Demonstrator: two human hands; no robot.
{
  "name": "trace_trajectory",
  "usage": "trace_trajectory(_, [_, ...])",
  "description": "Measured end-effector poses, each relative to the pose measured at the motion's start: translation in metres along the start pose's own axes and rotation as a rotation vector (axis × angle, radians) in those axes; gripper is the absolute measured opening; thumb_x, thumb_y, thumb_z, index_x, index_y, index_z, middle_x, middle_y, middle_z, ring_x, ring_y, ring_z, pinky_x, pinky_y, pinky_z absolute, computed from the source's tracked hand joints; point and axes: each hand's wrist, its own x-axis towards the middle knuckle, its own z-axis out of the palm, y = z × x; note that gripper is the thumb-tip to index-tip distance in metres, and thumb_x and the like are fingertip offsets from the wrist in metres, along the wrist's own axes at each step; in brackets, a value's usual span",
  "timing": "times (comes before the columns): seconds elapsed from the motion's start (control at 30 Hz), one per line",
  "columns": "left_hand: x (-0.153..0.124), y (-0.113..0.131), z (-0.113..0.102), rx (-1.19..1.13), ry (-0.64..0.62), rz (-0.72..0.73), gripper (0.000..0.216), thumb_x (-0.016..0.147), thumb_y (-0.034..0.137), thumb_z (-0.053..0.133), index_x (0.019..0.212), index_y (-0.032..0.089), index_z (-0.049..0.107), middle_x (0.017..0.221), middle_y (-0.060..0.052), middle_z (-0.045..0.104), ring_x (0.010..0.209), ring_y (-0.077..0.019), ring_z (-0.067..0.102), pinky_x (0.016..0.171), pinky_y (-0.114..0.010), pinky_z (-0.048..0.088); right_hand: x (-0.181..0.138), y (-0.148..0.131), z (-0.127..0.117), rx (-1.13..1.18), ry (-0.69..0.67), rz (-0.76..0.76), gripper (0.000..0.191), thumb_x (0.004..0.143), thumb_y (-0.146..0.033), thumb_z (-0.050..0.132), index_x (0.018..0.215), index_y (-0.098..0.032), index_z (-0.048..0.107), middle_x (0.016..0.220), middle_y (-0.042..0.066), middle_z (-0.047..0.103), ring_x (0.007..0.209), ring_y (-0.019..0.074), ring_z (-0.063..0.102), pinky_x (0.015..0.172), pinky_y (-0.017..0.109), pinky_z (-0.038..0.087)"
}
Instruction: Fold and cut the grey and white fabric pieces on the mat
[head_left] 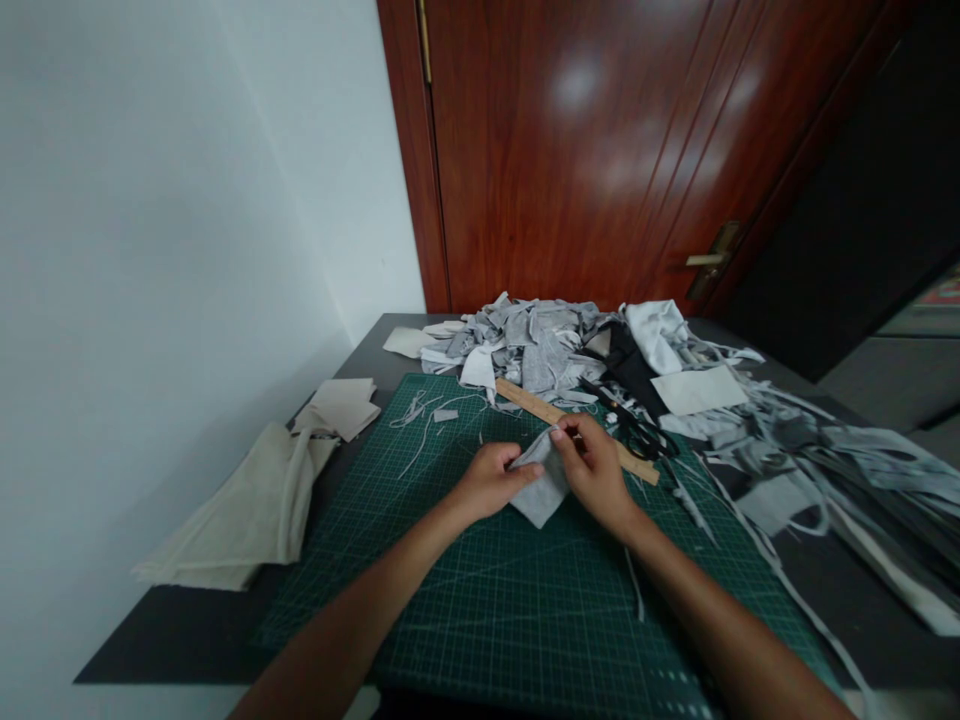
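Observation:
A small piece of grey fabric [541, 498] is held between both hands above the green cutting mat [480, 620]. My left hand [496, 478] pinches its left edge, thumb on top. At the upper right corner, the fingertips of my right hand [591, 460] are closed on the same piece. Just behind the hands lies a wooden ruler [529, 402], partly covered by my right hand. Black-handled scissors [641, 435] rest to the right of that hand, across the ruler.
Grey and white fabric scraps [551, 350] are heaped at the back. Fabric strips [840, 460] spread along the right side. Folded beige cloth [255, 500] hangs over the left table edge by the wall. Loose threads [412, 410] lie on the mat. Behind stands a brown door [555, 160].

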Motion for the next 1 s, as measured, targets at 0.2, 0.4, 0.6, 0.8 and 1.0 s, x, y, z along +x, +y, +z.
trace_trajectory(0.2, [0.000,0.000,0.003,-0.150,-0.083,0.079,0.051,0.076,0.064,0.072,0.085,0.014,0.063,0.072,0.002,0.054,0.065,-0.0117,0.043,0.057,-0.023,0.031,-0.005,-0.008,0.008,-0.002,-0.127,-0.052,0.010,0.099,-0.030,0.057,0.092,-0.024,0.062,0.085,0.003,0.066,0.080,0.0221,0.063,0.073,0.035,0.048])
trace_trajectory(0.4, [-0.004,0.003,0.007,-0.228,-0.023,-0.020,0.061,0.081,0.076,0.061,0.071,0.016,0.057,0.062,0.004,0.046,0.057,-0.0106,0.038,0.054,-0.024,0.026,-0.003,-0.008,0.009,-0.029,-0.107,-0.050,0.010,0.099,-0.028,0.057,0.091,-0.024,0.063,0.086,0.004,0.068,0.081,0.0229,0.063,0.074,0.035,0.049])
trace_trajectory(0.6, [-0.006,0.003,0.009,-0.226,-0.128,0.049,0.062,0.075,0.071,0.073,0.096,0.013,0.066,0.082,-0.002,0.061,0.071,-0.0141,0.050,0.062,-0.024,0.036,-0.005,-0.010,0.011,-0.052,-0.090,-0.046,0.010,0.098,-0.029,0.055,0.091,-0.025,0.060,0.083,0.003,0.065,0.078,0.0227,0.061,0.073,0.035,0.048])
trace_trajectory(0.8, [-0.003,-0.011,0.013,-0.230,-0.111,-0.065,0.063,0.076,0.077,0.067,0.080,0.014,0.061,0.068,0.001,0.053,0.060,-0.0118,0.044,0.054,-0.023,0.030,-0.002,-0.004,0.011,0.022,-0.114,0.025,0.012,0.097,-0.031,0.055,0.088,-0.024,0.060,0.078,0.001,0.062,0.075,0.0211,0.059,0.071,0.033,0.046])
trace_trajectory(1.0, [-0.002,-0.003,0.011,-0.172,-0.041,0.004,0.061,0.082,0.076,0.060,0.080,0.015,0.062,0.068,0.001,0.053,0.062,-0.0122,0.043,0.056,-0.024,0.031,-0.001,-0.003,0.013,0.100,-0.123,0.062,0.016,0.096,-0.035,0.059,0.085,-0.024,0.062,0.079,0.001,0.063,0.076,0.0205,0.059,0.072,0.033,0.046])
